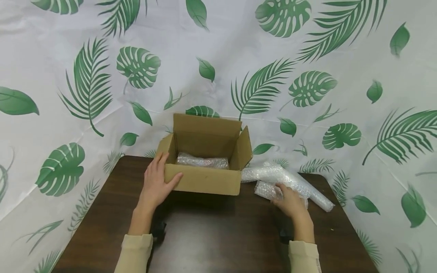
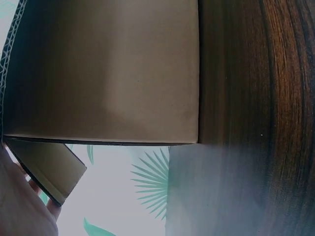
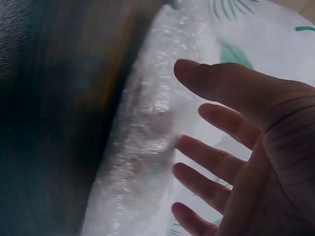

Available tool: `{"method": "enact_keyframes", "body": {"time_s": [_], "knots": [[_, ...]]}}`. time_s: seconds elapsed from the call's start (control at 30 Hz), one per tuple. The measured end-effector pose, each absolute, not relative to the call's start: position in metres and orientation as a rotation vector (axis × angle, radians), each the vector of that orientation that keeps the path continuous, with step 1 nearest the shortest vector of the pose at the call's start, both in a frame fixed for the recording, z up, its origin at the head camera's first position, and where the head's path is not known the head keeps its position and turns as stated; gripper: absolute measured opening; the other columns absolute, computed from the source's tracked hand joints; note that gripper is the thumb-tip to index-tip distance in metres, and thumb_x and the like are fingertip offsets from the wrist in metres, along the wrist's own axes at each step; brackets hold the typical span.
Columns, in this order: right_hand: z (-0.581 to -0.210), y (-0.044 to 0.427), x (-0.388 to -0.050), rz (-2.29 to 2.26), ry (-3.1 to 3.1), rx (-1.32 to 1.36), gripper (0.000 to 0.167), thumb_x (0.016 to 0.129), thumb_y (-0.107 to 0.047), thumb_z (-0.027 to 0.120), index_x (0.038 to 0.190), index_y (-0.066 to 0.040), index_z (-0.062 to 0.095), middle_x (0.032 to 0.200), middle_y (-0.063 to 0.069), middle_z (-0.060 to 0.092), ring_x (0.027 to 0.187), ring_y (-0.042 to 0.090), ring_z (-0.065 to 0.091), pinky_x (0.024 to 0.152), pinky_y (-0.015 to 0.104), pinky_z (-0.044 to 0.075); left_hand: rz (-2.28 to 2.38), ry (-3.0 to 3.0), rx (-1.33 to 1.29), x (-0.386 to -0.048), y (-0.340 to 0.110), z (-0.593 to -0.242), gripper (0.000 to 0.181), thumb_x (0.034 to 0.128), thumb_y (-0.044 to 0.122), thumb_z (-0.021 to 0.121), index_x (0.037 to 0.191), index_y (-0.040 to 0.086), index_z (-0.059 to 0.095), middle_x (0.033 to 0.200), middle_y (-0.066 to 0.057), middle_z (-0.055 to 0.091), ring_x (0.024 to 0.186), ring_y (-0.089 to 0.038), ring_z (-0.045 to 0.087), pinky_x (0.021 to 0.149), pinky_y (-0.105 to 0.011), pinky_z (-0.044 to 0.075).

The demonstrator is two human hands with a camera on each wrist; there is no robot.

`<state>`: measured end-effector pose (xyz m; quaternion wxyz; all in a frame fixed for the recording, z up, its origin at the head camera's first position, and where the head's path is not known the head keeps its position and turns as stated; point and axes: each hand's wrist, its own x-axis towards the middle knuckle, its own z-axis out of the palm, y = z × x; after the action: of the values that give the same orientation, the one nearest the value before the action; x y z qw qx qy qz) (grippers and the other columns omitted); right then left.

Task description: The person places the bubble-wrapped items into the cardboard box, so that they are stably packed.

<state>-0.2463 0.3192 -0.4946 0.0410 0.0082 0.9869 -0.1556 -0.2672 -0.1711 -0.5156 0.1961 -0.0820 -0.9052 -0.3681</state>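
An open cardboard box [image 1: 203,181] stands near the table's back edge, with a bubble-wrapped item [image 1: 201,161] lying inside. My left hand [image 1: 155,185] holds the box's left front corner, thumb against the front; in the left wrist view, this hand [image 2: 24,201] has its fingers around a side flap [image 2: 54,172]. To the right of the box, my right hand [image 1: 291,204] is over a smaller bubble-wrapped bundle [image 1: 267,190]. The right wrist view shows that hand [image 3: 241,152] with fingers spread beside bubble wrap [image 3: 142,132]; contact is unclear.
A longer bubble-wrapped piece [image 1: 290,180] lies behind the smaller bundle and reaches toward the table's right side. The dark wooden table [image 1: 211,239] extends in front of the box. A white cloth with green leaves [image 1: 218,49] hangs behind and at both sides.
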Motion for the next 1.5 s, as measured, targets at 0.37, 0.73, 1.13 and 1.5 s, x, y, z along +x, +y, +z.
{"method": "enact_keyframes", "body": {"time_s": [0.37, 0.73, 1.13, 1.5], "knots": [[-0.51, 0.322, -0.251, -0.443, 3.041, 0.085, 0.067, 0.094, -0.025, 0.079, 0.154, -0.008, 0.052, 0.157, 0.03, 0.049, 0.143, 0.06, 0.042, 0.112, 0.082, 0.031, -1.029, -2.508, -0.23, -0.266, -0.172, -0.521, 0.09, 0.097, 0.051, 0.075, 0.168, 0.016, 0.032, 0.174, -0.021, 0.028, 0.157, -0.049, 0.029, 0.124, -0.073, 0.021], [-0.511, 0.324, -0.253, -0.367, 3.051, 0.133, 0.062, 0.095, -0.027, 0.079, 0.148, -0.004, 0.057, 0.148, 0.028, 0.054, 0.138, 0.057, 0.047, 0.11, 0.079, 0.037, -1.038, -2.516, -0.23, -0.267, -0.172, -0.518, 0.09, 0.0975, 0.052, 0.074, 0.168, 0.016, 0.031, 0.174, -0.022, 0.027, 0.157, -0.049, 0.029, 0.125, -0.073, 0.02], [-0.508, 0.324, -0.254, -0.292, 3.043, 0.084, 0.059, 0.092, -0.027, 0.079, 0.142, 0.001, 0.063, 0.148, 0.032, 0.056, 0.138, 0.059, 0.046, 0.111, 0.079, 0.035, -1.041, -2.509, -0.234, -0.269, -0.172, -0.52, 0.09, 0.0976, 0.053, 0.073, 0.169, 0.016, 0.03, 0.175, -0.02, 0.026, 0.159, -0.047, 0.027, 0.125, -0.073, 0.02], [-0.517, 0.33, -0.252, -0.307, 2.994, 0.09, 0.066, 0.092, -0.028, 0.078, 0.149, -0.006, 0.054, 0.148, 0.028, 0.06, 0.134, 0.06, 0.055, 0.108, 0.082, 0.037, -1.062, -2.52, -0.231, -0.266, -0.173, -0.518, 0.091, 0.0976, 0.054, 0.073, 0.169, 0.017, 0.03, 0.176, -0.019, 0.025, 0.16, -0.046, 0.026, 0.127, -0.072, 0.019]]}}
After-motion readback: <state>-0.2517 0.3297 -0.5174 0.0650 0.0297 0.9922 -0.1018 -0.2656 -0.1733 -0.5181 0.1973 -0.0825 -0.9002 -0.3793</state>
